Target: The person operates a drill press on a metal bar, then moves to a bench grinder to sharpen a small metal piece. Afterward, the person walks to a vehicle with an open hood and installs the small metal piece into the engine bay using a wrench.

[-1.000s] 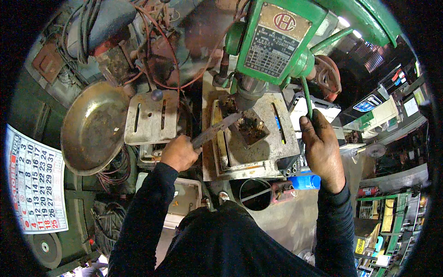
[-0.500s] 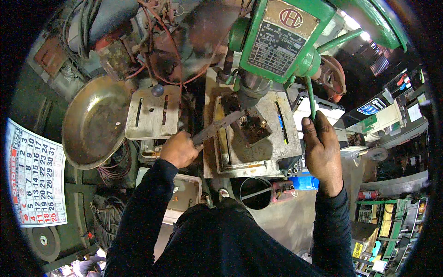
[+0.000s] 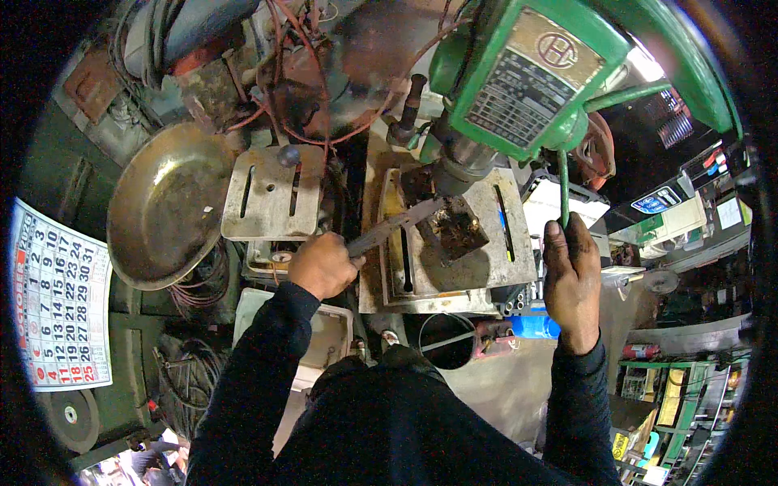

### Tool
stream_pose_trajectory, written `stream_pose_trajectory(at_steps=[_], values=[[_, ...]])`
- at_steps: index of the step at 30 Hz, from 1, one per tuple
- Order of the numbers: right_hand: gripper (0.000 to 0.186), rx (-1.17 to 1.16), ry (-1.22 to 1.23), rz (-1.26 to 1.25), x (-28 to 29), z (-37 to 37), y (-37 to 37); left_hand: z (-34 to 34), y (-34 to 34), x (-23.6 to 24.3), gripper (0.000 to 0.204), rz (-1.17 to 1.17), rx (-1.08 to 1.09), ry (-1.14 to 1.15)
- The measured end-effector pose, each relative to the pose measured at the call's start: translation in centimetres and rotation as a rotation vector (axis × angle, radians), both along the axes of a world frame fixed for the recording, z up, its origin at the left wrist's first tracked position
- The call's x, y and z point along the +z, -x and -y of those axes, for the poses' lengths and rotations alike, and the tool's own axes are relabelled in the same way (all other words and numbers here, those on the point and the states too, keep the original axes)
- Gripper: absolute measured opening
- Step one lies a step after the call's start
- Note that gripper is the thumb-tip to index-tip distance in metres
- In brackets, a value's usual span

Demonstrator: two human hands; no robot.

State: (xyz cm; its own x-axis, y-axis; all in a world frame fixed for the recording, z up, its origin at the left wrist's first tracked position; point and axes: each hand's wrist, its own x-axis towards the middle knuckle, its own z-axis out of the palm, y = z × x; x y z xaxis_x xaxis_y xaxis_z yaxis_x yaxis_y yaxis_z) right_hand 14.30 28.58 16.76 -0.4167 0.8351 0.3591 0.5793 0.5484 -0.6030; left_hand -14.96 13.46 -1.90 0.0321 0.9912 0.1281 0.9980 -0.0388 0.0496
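My left hand [image 3: 326, 266] is closed around the near end of a flat, dark metal bar [image 3: 389, 232]. The bar slants up to the right, and its far end lies under the drill chuck [image 3: 464, 168], over a dark, rough metal block [image 3: 456, 232]. This block rests on the slotted table [image 3: 502, 267] of a green drill press [image 3: 531, 73]. My right hand [image 3: 574, 283] is wrapped round the lower end of the press's green feed lever [image 3: 564, 186]. The chuck hides the exact spot where a drill bit would meet the bar.
To the left are a round metal pan [image 3: 174, 206] and a second slotted plate [image 3: 271, 194]. A pale tray [image 3: 328, 332] and a black round bin [image 3: 444, 340] sit below the press table. Red hoses [image 3: 324, 89] hang behind. A green rack [image 3: 677, 397] stands at the right.
The whole view has shifted a little, with the press now farther right in it. Both hands keep their holds on the bar and the lever.
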Motion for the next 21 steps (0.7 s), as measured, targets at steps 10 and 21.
stream_pose_trajectory(at_steps=[10, 21], values=[[0.035, -0.033, 0.066, -0.024, -1.3, -0.3, 0.1, -0.5, -0.6, 0.8, 0.042, 0.45, 0.394, 0.262], [0.033, -0.006, -0.042, -0.009, -1.8, -0.4, 0.3, -0.4, -0.4, 0.1, 0.044, 0.345, 0.298, 0.193]])
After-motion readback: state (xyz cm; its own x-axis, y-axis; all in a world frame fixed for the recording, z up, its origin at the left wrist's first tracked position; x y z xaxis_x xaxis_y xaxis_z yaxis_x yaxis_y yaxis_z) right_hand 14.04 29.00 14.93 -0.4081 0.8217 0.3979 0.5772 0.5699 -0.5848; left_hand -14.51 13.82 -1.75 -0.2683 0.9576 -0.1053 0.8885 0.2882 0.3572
